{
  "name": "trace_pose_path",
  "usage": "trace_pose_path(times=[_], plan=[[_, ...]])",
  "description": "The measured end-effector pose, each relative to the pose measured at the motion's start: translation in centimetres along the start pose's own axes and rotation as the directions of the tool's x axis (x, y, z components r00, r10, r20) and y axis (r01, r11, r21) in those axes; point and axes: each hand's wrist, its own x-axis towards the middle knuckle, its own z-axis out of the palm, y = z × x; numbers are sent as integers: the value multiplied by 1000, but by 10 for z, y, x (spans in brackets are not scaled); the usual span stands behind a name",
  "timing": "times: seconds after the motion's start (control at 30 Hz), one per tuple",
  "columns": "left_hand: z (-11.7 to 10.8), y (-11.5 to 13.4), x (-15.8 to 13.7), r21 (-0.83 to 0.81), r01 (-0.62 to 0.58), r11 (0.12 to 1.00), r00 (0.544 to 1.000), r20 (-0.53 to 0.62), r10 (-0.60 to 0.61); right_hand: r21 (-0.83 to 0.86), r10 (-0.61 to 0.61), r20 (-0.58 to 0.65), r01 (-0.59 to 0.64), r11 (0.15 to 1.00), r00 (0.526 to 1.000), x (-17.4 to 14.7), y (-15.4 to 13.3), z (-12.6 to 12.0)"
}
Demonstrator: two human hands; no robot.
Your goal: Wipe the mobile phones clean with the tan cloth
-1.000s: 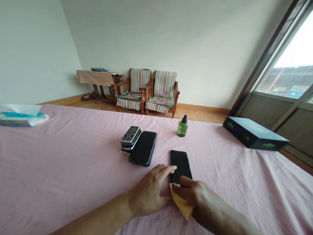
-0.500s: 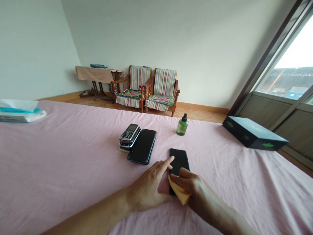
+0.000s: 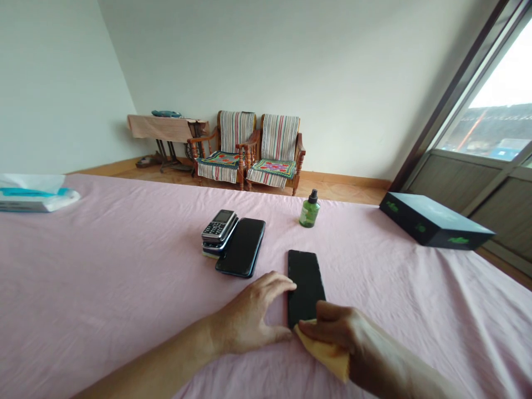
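A black smartphone [image 3: 305, 280] lies flat, screen up, on the pink cloth [image 3: 149, 266]. My left hand [image 3: 253, 316] rests at its left side, fingers apart, with a fingertip at the phone's left edge and the thumb by its near left corner. Pinched in my right hand [image 3: 341, 330] is a yellow cleaning cloth [image 3: 326, 354], pressed at the near end of the phone. My right fingers cover the phone's near right corner. Left of it lies another dark smartphone [image 3: 241, 246], beside a stack topped by a keypad phone [image 3: 220, 224].
A green spray bottle [image 3: 310, 210] stands beyond the phone. The black box [image 3: 436, 221] sits at the far right, a tissue pack [image 3: 39, 197] at the far left. Past the covered surface are two wooden chairs [image 3: 274, 147] and a draped table [image 3: 162, 127].
My right hand has slid the yellow cloth down and right, from the phone's lower screen to its near end. My left index finger has drawn back from the screen to the left edge.
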Motion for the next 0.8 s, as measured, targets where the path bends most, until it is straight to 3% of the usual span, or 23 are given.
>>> trace_pose_path(times=[0.17, 0.43, 0.67, 0.8], plan=[[0, 0, 1, 24, -3, 1000, 1000, 3, 3, 63, 39, 12, -40, 997, 999, -10, 2, -21], [4, -3, 0, 5, -55, 998, 998, -34, 55, -117, -22, -88, 11, 993, 996, 4, 6, 15], [2, -1, 0, 22, -47, 999, 999, -7, 47, -46, 32, -71, -35, 998, 997, -8, 7, -8], [1, -1, 0, 27, -72, 997, 997, -17, 72, -88, 5, -53, -9, 996, 999, -4, 4, -1]])
